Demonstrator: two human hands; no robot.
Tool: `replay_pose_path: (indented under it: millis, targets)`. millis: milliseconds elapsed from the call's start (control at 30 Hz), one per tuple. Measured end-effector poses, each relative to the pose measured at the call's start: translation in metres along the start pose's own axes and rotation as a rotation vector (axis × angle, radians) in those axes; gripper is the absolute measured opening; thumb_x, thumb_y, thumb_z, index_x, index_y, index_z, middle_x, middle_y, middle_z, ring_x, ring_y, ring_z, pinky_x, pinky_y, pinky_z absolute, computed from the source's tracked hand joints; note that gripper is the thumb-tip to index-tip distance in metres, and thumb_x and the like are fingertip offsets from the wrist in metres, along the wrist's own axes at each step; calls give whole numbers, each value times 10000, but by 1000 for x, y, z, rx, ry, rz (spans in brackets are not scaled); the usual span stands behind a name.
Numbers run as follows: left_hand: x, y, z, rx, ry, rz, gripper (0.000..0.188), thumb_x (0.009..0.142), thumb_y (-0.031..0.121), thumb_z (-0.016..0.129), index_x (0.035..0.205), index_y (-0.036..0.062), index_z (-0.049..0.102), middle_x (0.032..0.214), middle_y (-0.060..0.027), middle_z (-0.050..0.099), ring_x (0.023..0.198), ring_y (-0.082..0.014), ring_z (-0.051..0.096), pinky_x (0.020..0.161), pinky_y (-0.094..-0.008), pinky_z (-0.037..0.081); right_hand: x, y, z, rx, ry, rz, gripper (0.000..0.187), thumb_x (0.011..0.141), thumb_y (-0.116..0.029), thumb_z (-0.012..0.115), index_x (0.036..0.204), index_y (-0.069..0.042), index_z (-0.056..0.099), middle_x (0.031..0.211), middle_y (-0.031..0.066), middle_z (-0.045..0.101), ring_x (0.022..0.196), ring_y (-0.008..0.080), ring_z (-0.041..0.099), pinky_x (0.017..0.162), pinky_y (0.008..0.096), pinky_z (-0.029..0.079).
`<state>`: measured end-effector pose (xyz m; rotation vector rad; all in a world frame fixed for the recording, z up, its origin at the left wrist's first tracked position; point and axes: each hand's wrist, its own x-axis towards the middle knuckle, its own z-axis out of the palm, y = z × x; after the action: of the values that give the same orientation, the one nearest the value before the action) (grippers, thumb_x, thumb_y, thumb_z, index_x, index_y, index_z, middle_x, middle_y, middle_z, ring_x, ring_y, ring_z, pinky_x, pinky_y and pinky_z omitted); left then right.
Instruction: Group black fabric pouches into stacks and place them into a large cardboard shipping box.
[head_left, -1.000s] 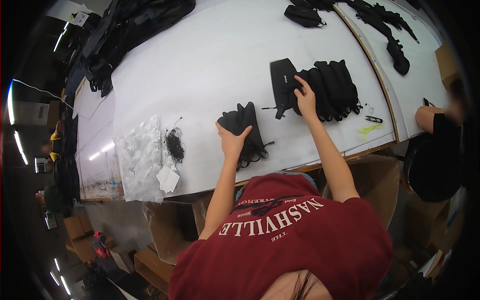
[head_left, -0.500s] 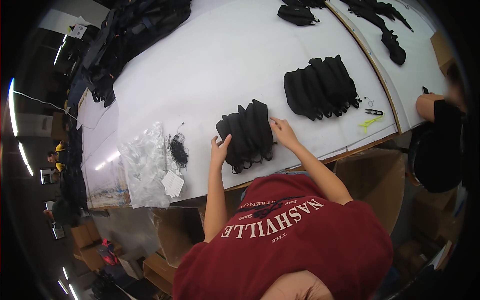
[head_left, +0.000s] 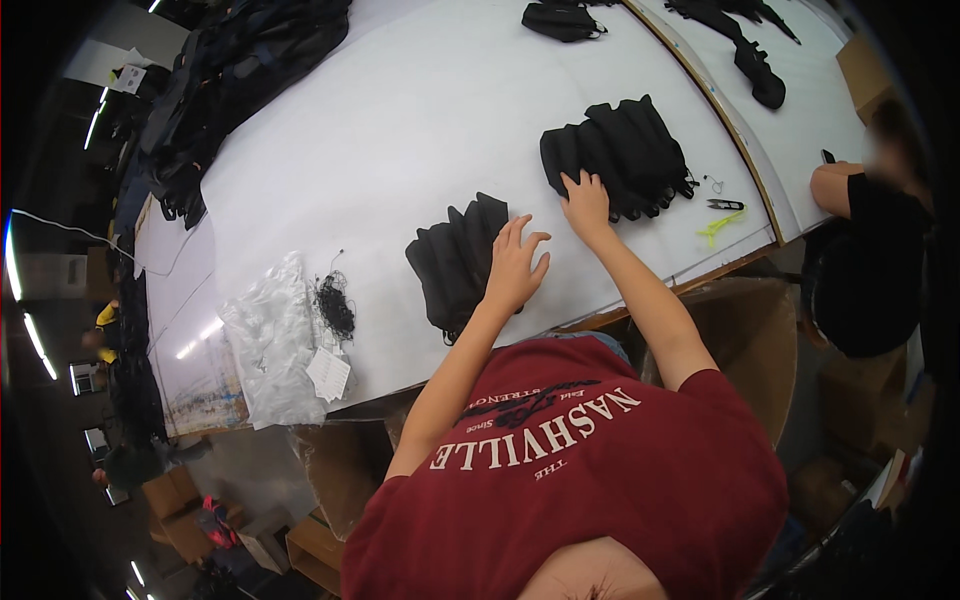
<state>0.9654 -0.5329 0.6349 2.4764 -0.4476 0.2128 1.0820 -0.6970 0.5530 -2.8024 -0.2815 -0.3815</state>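
Holds left hand [head_left: 514, 268] open, fingers parted, at the right edge of the left row of black pouches [head_left: 452, 264], mid-frame. Rests fingertips of right hand [head_left: 588, 204] on the right row of black pouches [head_left: 622, 152], upper right of centre; cannot tell whether gripping. Shows long axes slanting steeply, with looped ends toward the lower right.

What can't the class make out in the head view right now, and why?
All in the head view:
- Left pouch row: right side partly hidden by the left hand.
- Dark fabric heap: cut off by the upper edge.
- Black tangle: strands too small to separate.
- Dark object, far right: too small to identify.
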Motion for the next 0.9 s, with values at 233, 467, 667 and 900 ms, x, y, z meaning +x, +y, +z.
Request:
replay_pose_path:
  millis: [233, 467, 667, 900]
  targets:
    - [-8, -8, -17, -10, 188, -97, 402, 838, 113, 580, 1223, 27, 501, 1398, -159, 387, 1269, -347, 373, 1034, -443, 311, -69, -38, -60, 538, -244, 7, 481, 775, -282, 690, 1207, -88, 604, 1202, 239, 542, 1113, 374, 500, 968, 414, 409]
    - [-15, -26, 7, 244, -83, 15, 407, 911, 248, 537, 1256, 33, 507, 1407, -127, 413, 1313, -323, 355, 1102, -441, 245, -78, -9, -38, 1505, -84, 535, 363, 882, -117, 504, 1233, -100, 595, 1205, 152, 586, 1063, 259, 599, 929, 345, 478]
    - [-6, -17, 2, 159, -40, -50, 524, 922, 260, 519, 1382, 50, 384, 1468, -130, 335, 1355, -304, 304, 1114, -438, 219, -76, -20, -23, 1430, -543, 704, 503, 866, -48, 364, 1335, -178, 492, 1242, 144, 550, 1015, 229, 597, 817, 397, 511]
    - [-12, -30, 17, 442, -1, -199, 552, 928, 289, 490, 1362, -37, 391, 1438, -248, 331, 1384, -392, 200, 1131, -509, 106, -71, -46, -40, 441, -675, 365, 428, 949, -279, 421, 1346, -131, 483, 1141, 213, 562, 1054, 375, 551, 853, 440, 464]
